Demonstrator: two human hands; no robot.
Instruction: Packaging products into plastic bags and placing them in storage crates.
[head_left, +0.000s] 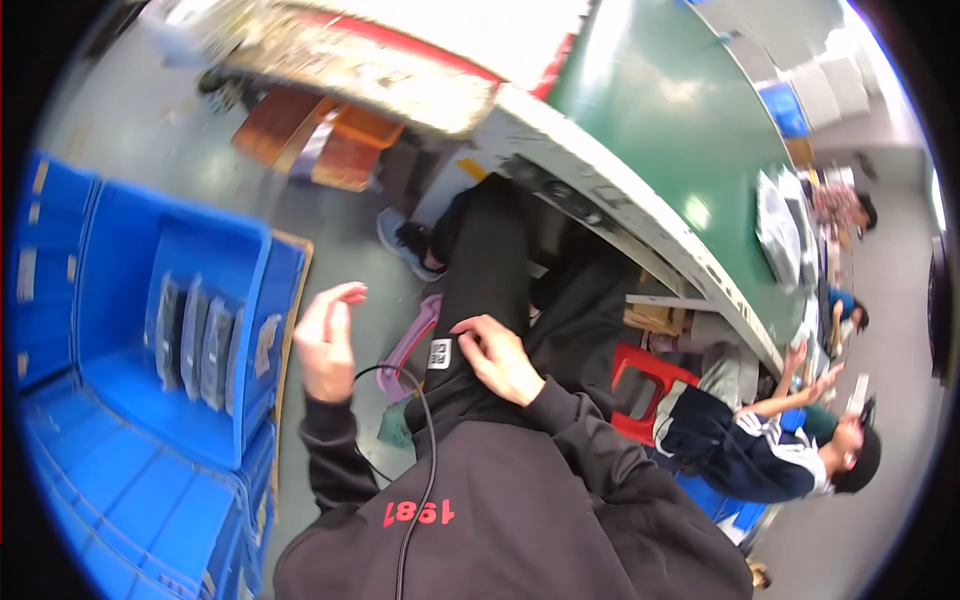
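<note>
My left hand (pixel 328 342) is raised beside my left thigh, near the blue crate. It holds nothing, and its fingers are loosely bent and apart. Over my lap, my right hand (pixel 498 360) is open with its fingers spread, at the black trousers (pixel 486 265). A white patch with a black pattern (pixel 439 354) shows on the trouser leg beside it. A thin black cable (pixel 428 430) runs down my dark sweatshirt (pixel 500 500) and loops close to my left wrist. Inside the blue crate (pixel 255 330), several flat grey packages (pixel 205 345) stand on edge.
More blue crates (pixel 120 480) stand at the left. A green-topped table (pixel 650 110) curves from ahead to the right, with plastic-wrapped packages (pixel 783 230) on it. A seated person (pixel 750 440) works at the right beside a red stool (pixel 645 390). Orange-brown boxes (pixel 315 135) sit under the bench.
</note>
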